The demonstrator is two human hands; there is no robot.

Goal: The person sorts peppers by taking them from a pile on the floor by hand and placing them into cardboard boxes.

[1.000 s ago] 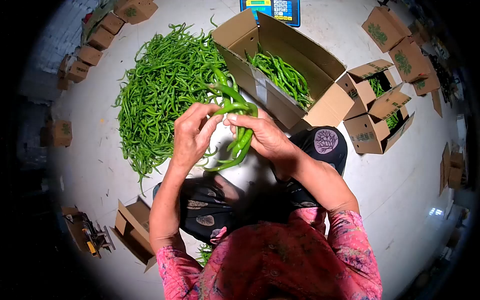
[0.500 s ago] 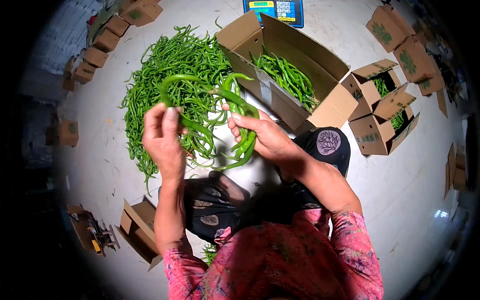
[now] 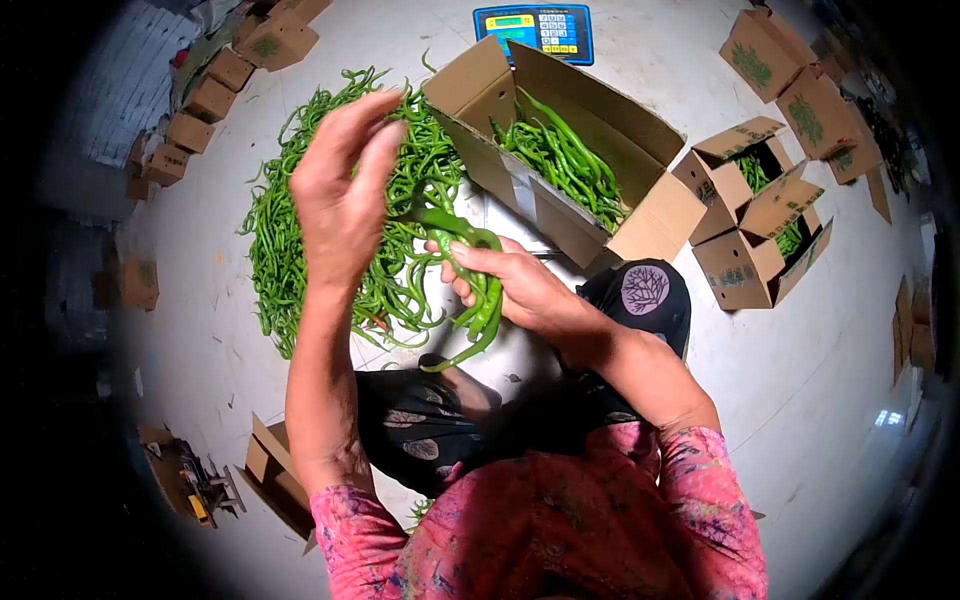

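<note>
My right hand [image 3: 525, 290] grips a bunch of peppers [image 3: 483, 305]; my left hand [image 3: 340, 205] is up and loose.
The bunch sits in my right fist in front of my knees [image 3: 645, 290], my thumb pressed across it and one curved tip hanging down toward the near side, while my left hand is over the pile [image 3: 285, 240] on the left, its thumb and fingers a little apart and nothing visible between them; just beyond my right hand stands an open box [image 3: 612, 115], tilted in view, with more peppers [image 3: 565, 170] lying inside, a scale [image 3: 535, 35] lies at the far side behind it, and two smaller boxes [image 3: 735, 272] with peppers in them stand to the right on the pale floor [image 3: 800, 400].
</note>
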